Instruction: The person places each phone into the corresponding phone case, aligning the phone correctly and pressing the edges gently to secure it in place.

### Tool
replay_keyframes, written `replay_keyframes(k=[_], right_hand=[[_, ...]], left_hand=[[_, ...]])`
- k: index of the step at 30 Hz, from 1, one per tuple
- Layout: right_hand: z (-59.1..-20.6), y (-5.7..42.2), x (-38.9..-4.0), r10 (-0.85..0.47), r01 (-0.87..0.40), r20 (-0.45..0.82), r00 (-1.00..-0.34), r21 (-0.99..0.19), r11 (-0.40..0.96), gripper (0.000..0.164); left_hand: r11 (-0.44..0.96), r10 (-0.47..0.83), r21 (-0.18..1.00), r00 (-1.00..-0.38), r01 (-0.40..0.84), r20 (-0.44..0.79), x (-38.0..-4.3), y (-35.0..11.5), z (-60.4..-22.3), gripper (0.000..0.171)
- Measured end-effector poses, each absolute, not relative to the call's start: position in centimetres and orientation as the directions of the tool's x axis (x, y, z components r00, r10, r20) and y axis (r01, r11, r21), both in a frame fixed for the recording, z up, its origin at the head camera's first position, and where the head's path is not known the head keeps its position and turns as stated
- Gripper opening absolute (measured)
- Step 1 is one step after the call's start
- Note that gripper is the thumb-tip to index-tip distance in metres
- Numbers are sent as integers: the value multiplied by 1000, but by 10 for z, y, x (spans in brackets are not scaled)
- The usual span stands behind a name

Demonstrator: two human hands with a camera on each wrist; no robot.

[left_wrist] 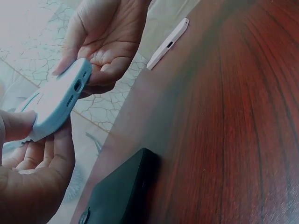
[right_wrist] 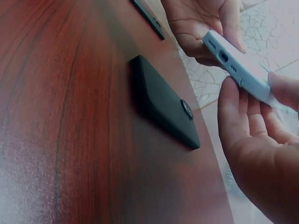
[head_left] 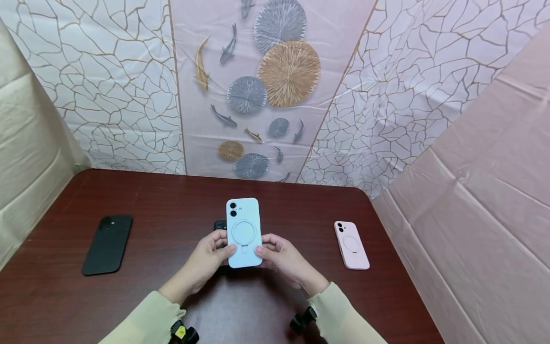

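A light blue phone (head_left: 244, 255) with a ring on its back and two dark camera lenses is held upright above the middle of the table. My left hand (head_left: 206, 260) grips its left side, thumb on the back face, fingers behind. On the opposite side my right hand (head_left: 288, 263) pinches it the same way. Its bottom edge, with a port opening, shows in both wrist views. Below and behind it a black phone (right_wrist: 163, 105) lies on the table; in the head view only its camera corner (head_left: 220, 224) and a sliver show.
Another dark phone (head_left: 108, 248) lies at the left of the dark red wooden table (head_left: 172, 196). A pink phone (head_left: 355, 255) with a ring lies at the right. Patterned cloth (head_left: 129, 95) hangs behind the table's back edge, and plain cloth (head_left: 481, 200) along the right.
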State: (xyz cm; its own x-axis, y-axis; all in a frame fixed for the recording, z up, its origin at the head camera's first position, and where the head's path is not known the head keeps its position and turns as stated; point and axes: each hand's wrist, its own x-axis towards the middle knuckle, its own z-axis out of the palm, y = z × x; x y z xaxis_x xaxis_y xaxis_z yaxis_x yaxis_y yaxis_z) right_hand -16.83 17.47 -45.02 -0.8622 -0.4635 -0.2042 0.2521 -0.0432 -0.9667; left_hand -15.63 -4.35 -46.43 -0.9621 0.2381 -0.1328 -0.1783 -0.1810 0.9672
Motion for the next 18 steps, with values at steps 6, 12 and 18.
replay_keyframes(k=[6, 12, 18], right_hand=[[-450, 180, -168, -537, 277, -224, -813, -961, -19, 33], [-449, 178, -167, -528, 261, -214, -822, -965, -16, 30], [-450, 175, -168, -521, 276, -218, -825, -961, -35, 30]], left_hand=[[-217, 213, 956, -965, -197, -151, -157, -45, -464, 28], [-251, 263, 938, -949, -239, -171, -159, -48, -465, 35], [-207, 243, 956, -957, -210, -157, -160, -49, -463, 33]])
